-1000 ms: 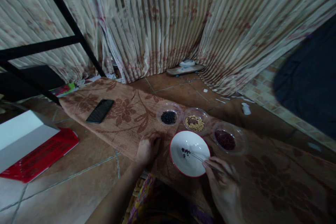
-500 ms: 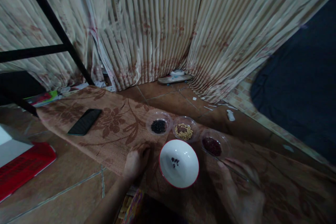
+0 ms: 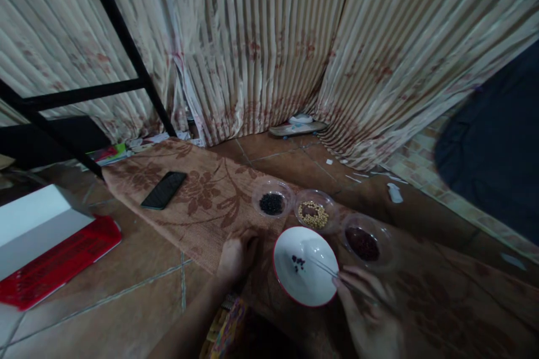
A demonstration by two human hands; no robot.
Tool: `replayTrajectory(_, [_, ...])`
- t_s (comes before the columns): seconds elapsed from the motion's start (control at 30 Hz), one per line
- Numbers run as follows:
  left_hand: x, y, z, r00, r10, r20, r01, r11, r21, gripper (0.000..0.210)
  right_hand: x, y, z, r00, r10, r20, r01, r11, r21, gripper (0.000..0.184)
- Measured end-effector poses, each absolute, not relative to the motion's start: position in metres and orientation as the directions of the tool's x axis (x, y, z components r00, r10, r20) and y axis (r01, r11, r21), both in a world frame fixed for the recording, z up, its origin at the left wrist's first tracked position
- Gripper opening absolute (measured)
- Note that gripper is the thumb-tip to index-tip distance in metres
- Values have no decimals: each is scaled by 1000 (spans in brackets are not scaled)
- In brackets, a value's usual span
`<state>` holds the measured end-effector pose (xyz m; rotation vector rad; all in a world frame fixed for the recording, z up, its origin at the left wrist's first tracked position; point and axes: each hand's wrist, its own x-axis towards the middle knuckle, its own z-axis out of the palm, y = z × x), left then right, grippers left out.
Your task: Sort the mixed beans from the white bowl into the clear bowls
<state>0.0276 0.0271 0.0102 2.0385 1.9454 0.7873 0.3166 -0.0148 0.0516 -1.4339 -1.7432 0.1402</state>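
My right hand (image 3: 366,303) pinches thin metal tweezers (image 3: 323,266), whose tips reach over the inside of a white bowl (image 3: 311,291) with a red rim. A few dark red beans (image 3: 298,262) lie on the bowl's bottom; whether the tips hold a bean is too small to tell. Left of the bowl, my left hand (image 3: 238,252) rests on the cloth with curled fingers, nothing showing in it. Behind the bowl stand three clear cups: one with black beans (image 3: 272,203), one with yellow soybeans (image 3: 314,216), one with dark red beans (image 3: 362,244).
A brown flowered cloth (image 3: 202,224) covers the table. On its left part lies a black phone (image 3: 164,190). A red and white box (image 3: 63,252) is on the tiled floor at left, near a black metal frame (image 3: 143,76). Striped curtains (image 3: 252,39) hang behind a skateboard (image 3: 297,128).
My right hand has moved the tweezers left, from the red bean cup to over the bowl. The view has shifted left. My left hand stays on the cloth.
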Motion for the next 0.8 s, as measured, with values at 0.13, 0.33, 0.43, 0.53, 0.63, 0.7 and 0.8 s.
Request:
replayTrajectory(0.13, [28, 27, 9, 3, 971, 238, 839, -132, 528, 14, 290, -18, 43, -21, 862, 507, 733, 358, -578, 27])
replayTrajectory(0.33, [28, 28, 8, 0, 974, 228, 832, -127, 541, 13, 288, -16, 41, -87, 844, 529, 778, 389, -493, 29])
replayTrajectory(0.43, [28, 28, 7, -5, 972, 236, 837, -125, 532, 13, 303, -15, 43, -89, 839, 538, 806, 378, -456, 25])
replayTrajectory(0.53, [28, 28, 7, -3, 971, 240, 842, -127, 524, 13, 308, -14, 44, -36, 852, 522, 808, 333, -486, 26])
replayTrajectory(0.63, [28, 29, 7, 5, 971, 240, 843, -133, 521, 13, 299, -12, 43, -53, 855, 515, 786, 354, -507, 26])
replayTrajectory(0.7, [28, 29, 7, 8, 970, 242, 844, -136, 518, 13, 294, -10, 40, -94, 848, 522, 787, 384, -483, 25])
replayTrajectory(0.8, [27, 28, 6, 10, 971, 240, 849, -135, 512, 13, 295, -9, 39, -62, 849, 525, 813, 348, -467, 25])
